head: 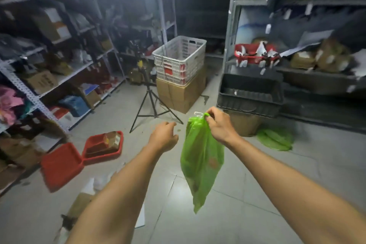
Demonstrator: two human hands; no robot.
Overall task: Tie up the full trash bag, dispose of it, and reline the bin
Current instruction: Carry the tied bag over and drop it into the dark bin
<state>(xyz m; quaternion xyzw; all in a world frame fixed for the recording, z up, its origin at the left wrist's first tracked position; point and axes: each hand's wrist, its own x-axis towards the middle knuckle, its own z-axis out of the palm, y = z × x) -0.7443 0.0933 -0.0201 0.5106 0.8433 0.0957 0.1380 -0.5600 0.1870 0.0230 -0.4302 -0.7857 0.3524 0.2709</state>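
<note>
Bag [202,156]: you're dangling it mid-air over floor, R hand [217,123] pinching gathered neck. L hand [164,136]: hovering beside it, fingers loosely curled, holding nothing. Risk: thin film's swinging; pinch may be slipping, contents spilling.

We're seeing a cluttered storeroom, grey tile floor [227,204]. Black tripod [151,103] stands mid-floor, something mounted on top, too blurred to identify. Just right of it, white slatted crate [179,59] stacked on a brown cardboard box [179,96]. Two red trays on the floor at left: near one [60,165] looks upside down, far one [103,147] holds a brownish carton. Paper and cardboard scraps [89,190] lie loose in front of them. Metal shelving [29,93] on the left, packed with boxes. Right shelving carries a red basket [255,54] and wrapped parcels [324,56]. Black trays [250,95] are stacked below that
</note>
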